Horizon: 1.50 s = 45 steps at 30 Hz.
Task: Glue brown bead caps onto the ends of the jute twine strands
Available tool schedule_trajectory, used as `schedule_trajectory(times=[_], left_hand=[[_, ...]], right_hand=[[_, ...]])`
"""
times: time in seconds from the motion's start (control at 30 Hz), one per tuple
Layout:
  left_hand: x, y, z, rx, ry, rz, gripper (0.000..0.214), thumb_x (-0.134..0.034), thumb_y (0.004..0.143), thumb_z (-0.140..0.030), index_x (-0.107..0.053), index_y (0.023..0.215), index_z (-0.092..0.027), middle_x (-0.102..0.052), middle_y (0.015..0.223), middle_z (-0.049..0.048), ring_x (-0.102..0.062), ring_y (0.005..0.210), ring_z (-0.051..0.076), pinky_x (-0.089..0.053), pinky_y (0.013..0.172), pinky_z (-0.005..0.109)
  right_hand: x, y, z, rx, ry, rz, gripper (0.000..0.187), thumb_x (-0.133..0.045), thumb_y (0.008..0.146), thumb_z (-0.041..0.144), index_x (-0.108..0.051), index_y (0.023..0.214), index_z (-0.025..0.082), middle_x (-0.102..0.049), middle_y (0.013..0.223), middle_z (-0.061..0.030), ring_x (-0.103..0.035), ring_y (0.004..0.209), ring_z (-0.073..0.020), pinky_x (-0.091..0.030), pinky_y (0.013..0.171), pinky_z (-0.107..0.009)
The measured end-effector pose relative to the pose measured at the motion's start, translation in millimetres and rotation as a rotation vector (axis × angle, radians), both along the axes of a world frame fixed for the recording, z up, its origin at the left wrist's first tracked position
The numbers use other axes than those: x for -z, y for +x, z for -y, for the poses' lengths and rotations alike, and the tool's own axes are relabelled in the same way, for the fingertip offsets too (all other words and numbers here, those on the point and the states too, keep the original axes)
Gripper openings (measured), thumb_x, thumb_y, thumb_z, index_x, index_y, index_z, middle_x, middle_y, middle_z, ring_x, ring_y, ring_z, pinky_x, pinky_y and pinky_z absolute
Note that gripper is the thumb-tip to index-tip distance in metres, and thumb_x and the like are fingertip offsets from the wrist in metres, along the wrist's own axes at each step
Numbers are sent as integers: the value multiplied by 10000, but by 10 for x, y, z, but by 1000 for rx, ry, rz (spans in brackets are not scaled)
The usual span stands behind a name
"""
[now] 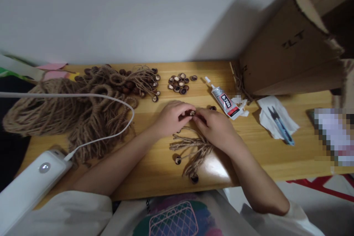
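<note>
Near the middle of the counter [155, 169], a small nut shell [192, 113] is being pinched by the closed fingers of the left hand [173, 118] and the right hand [217, 127], just above a jute tassel [193, 147]. Judging by this, the shell is best being gripped lightly and low over the counter.

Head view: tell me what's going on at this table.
A person sits at a wooden table. Their left hand and right hand meet over a small brown shell, pinched between the fingertips of both. Under the hands lies a bundle of jute strands, some ending in similar shells. A pile of loose shells and a glue tube lie just beyond. Snips rest on a tissue to the right, and a big heap of jute sits to the left.
</note>
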<state>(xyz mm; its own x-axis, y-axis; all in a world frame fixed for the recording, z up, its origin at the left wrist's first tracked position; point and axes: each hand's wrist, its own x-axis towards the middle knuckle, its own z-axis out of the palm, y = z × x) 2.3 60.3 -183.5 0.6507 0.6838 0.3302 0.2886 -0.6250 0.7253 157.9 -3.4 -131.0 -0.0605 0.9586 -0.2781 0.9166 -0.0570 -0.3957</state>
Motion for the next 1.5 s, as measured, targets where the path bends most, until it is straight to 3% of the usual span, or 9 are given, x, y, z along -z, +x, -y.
schedule_trajectory(times=[0.2, 0.57, 0.83, 1.23, 1.5], left_hand=[[-30, 1, -1, -33, -28, -48, 225, -615, 734, -36, -642, 913, -170, -628, 731, 0, -563, 668, 137, -455, 670, 277], [-53, -8, 2, -34, -39, -69, 186, -600, 756, -58, -612, 897, -178, -621, 760, -2, -562, 702, 140, -452, 693, 279], [-22, -13, -4, -13, -21, -49, 193, -617, 746, -44, -606, 887, -176, -624, 761, -9, -566, 697, 134, -446, 690, 272], [-36, -3, -4, -35, 9, -67, 213, -607, 724, -17, -605, 872, -169, -605, 740, -7, -550, 690, 135, -441, 680, 266], [-34, -22, -40, -4, -11, -50, 160, -626, 773, -83, -598, 902, -173, -622, 750, -4, -556, 690, 134, -446, 682, 269]], right_hand=[[38, -13, -26, 81, 18, -15, 259, -480, 942, 339, -641, 1067, 179, -701, 920, -64, -633, 834, -207, -365, 668, -262], [122, -5, -65, 171, 67, -152, 182, -537, 856, 299, -664, 930, 191, -694, 804, -23, -609, 695, -164, -377, 616, -244], [181, -7, -59, 175, 86, -151, 207, -529, 837, 313, -671, 927, 193, -691, 785, -27, -610, 693, -180, -379, 611, -255], [179, -6, -109, 235, 75, -208, 126, -597, 805, 314, -661, 776, 210, -685, 743, 3, -600, 675, -160, -349, 594, -247], [160, 61, -132, 212, 25, -294, 136, -568, 802, 292, -682, 824, 222, -679, 719, 14, -604, 656, -152, -363, 609, -245]])
